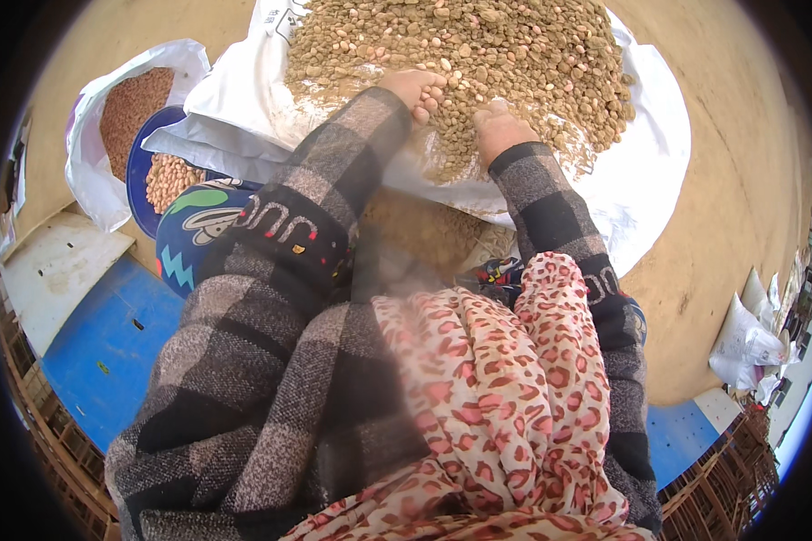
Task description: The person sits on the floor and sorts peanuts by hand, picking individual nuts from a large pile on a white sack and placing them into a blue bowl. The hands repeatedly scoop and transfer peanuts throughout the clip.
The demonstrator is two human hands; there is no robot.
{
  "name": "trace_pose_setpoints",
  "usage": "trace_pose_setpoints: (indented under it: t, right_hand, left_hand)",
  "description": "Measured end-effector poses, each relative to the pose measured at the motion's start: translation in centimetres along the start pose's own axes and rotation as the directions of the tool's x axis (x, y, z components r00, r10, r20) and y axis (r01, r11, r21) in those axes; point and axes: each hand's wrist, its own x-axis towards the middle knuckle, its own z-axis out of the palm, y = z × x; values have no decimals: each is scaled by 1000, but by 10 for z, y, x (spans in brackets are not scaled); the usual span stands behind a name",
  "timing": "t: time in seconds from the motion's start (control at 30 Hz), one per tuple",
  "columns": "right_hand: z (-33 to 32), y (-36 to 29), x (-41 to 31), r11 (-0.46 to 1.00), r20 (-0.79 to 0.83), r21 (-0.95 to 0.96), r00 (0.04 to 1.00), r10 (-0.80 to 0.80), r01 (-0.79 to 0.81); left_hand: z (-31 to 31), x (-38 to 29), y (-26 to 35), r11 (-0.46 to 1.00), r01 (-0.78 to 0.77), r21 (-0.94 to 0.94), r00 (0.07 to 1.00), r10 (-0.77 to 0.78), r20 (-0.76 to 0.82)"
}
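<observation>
Before me a white woven plastic sack [643, 216] lies spread under a heap of small brown clods mixed with pale pink peanuts [460, 51]. My left hand [413, 89] is at the near side of the heap, its fingers curled. Rounded pink shapes show at its fingers; whether these are peanuts or fingertips is unclear. To its right, my right hand [504, 130] reaches down into the clods near the sack's front edge. Its fingertips are mostly hidden, so any grip there cannot be made out. Whitish dusty patches of sack show around both hands.
At the left, a blue basin [139, 182] holds shelled peanuts [169, 181], partly covered by the sack's edge. Behind it stands an open white sack [84, 162] of reddish kernels [135, 111]. Filled white sacks [744, 341] stand far right on the brown ground [717, 169].
</observation>
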Motion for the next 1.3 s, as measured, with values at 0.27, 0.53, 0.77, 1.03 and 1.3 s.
trace_pose_setpoints:
  t: [0.27, 0.53, 0.77, 1.03, 1.3]
  right_hand:
    - [6, 25, 1, 821, -113, 548, 957, 266, -163]
    - [19, 36, -12, 948, -263, 255, 930, 256, -189]
    - [40, 54, -21, 868, -168, 453, 936, 310, -206]
    - [113, 81, -66, 840, 449, 530, 879, -158, -119]
    - [165, 63, -94, 952, 630, 304, 741, -233, 41]
  left_hand:
    - [-6, 1, -10, 996, 32, -78, 996, -25, 90]
    - [0, -2, -13, 990, 29, 136, 999, -31, 16]
    - [19, 15, -55, -59, -467, 882, 761, 481, 435]
    - [29, 39, -87, -686, -393, 613, 601, 313, 736]
    - [35, 22, -73, -594, -479, 646, 643, 264, 719]
